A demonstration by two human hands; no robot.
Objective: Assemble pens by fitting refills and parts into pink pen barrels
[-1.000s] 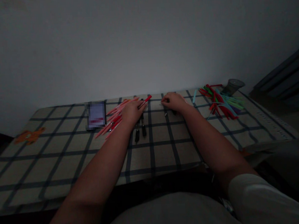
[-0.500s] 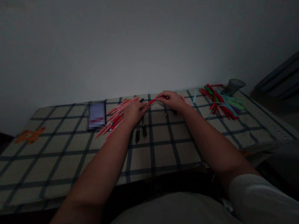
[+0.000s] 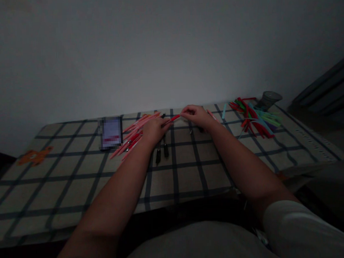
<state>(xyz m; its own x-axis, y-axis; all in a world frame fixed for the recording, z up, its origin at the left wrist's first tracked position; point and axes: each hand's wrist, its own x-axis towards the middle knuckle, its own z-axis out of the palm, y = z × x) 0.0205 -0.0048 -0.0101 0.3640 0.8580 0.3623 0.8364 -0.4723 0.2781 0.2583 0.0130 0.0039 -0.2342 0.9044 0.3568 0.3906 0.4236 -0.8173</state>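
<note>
A red pen [image 3: 175, 117] is held level between my two hands, above the checked cloth. My left hand [image 3: 154, 130] is closed round its left end, and the fingertips of my right hand [image 3: 196, 115] pinch the other end. Under and beside my left hand lies a pile of pink and red pens [image 3: 134, 137]. Two black pens [image 3: 158, 156] stick out just below that hand. A pink pen [image 3: 211, 114] rests behind my right wrist. Dark small items under my right palm are partly hidden and too dim to name.
A blurred-out phone-like rectangle [image 3: 111, 132] lies left of the pile. Red, green and blue strips [image 3: 254, 119] are heaped at the right, by a dark cup [image 3: 270, 98]. The checked tablecloth [image 3: 188, 177] has an orange bear figure [image 3: 35, 156]. A wall [image 3: 168, 49] rises behind.
Almost nothing differs. The fingers of my right hand have shifted very slightly at the pen's end; both hands stay in place on it.
</note>
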